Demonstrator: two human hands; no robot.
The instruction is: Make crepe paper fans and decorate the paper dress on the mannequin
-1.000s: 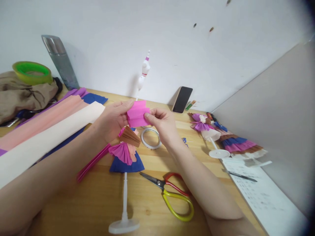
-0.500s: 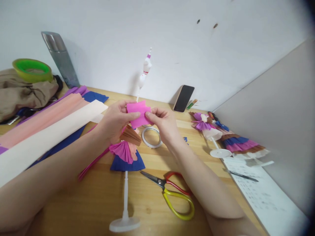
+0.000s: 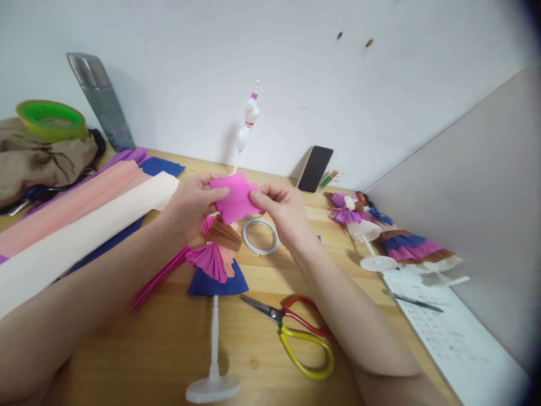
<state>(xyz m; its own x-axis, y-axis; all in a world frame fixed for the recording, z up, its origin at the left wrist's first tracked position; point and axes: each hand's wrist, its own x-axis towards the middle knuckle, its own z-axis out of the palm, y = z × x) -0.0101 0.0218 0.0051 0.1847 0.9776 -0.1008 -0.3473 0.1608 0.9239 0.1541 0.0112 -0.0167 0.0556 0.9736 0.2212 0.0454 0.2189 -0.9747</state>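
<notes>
A small piece of pink crepe paper is stretched between my two hands over the table. My left hand pinches its left side between thumb and fingers. At the right edge, the thumb and fingers of my right hand are closed on the same piece. Just below stands a miniature dress form in a paper dress of blue, pink, peach and brown, on a white stand. A roll of white tape lies behind it. Scissors with red and yellow handles rest on the table to its right.
Long crepe paper strips cover the left side. Behind them are a flask and green tape. A bare mannequin and a phone stand at the wall. Dressed figures, a pen and written paper are right.
My left hand has slid slightly left along the pink paper, and more of the piece now shows between the hands. My right hand has barely moved.
</notes>
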